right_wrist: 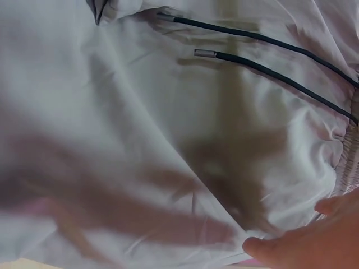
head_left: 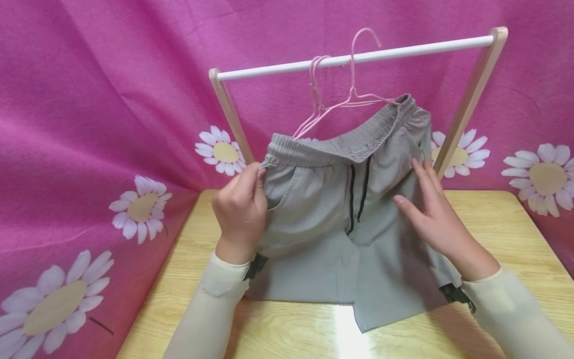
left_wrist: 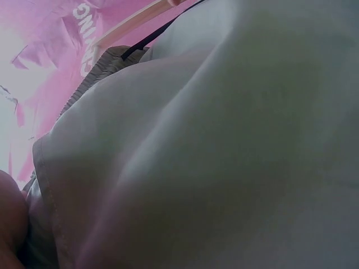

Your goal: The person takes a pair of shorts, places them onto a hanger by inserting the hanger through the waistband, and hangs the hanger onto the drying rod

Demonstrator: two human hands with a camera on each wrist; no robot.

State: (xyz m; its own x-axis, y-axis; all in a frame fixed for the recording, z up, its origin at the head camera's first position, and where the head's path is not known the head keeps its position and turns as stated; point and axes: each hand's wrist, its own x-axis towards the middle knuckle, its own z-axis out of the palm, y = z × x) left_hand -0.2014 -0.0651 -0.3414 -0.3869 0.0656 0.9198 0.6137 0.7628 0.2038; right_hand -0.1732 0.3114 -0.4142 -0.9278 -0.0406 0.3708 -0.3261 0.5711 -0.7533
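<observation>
Grey shorts (head_left: 309,219) with a gathered elastic waistband (head_left: 291,150) and black drawstrings (head_left: 352,199) hang spread out above the table. A pink hanger (head_left: 352,70) reaches into the waistband at both sides, its hook rising above the white rail. My left hand (head_left: 239,209) pinches the shorts' left side just below the waistband, by the pocket. At the other side my right hand (head_left: 437,217) lies with straightish fingers against the fabric, thumb on the front. In the right wrist view, the drawstrings' metal tips (right_wrist: 205,53) show on the cloth. Fabric fills most of the left wrist view.
A garment rack with a white rail (head_left: 421,49) and wooden posts (head_left: 471,99) stands behind the shorts. More pink hanger hooks (head_left: 315,75) hang on the rail. Below is a wood-grain table (head_left: 484,214); a pink flower-print cloth (head_left: 148,89) surrounds it.
</observation>
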